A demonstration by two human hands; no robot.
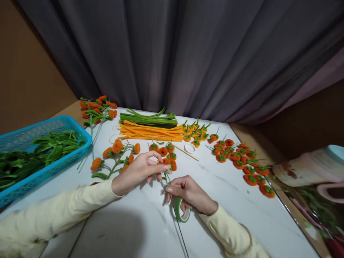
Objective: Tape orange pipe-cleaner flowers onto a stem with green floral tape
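Observation:
My left hand (145,167) is closed, thumb and fingers pinching the upper end of a thin green stem (167,178). Just below it, my right hand (189,195) grips the same stem between thumb and forefinger. A roll of green floral tape (177,209) hangs around the lower fingers of my right hand. From the pinch, a thin dark wire (180,233) runs down toward the bottom edge. Orange fuzzy flower heads (162,152) lie right behind my fingertips. Left of them, partly behind my left hand, rests a flower branch (116,164) with several orange blooms and green leaves.
A blue basket (88,138) of green fuzzy leaves stands left. Green (150,120) and orange pipe cleaners (150,131) lie at the back, near yellow-orange flower heads (195,144), a wooden stick (185,152) and a white ring (189,148). More orange flowers (236,156) spread right, beside a pale tumbler (303,166).

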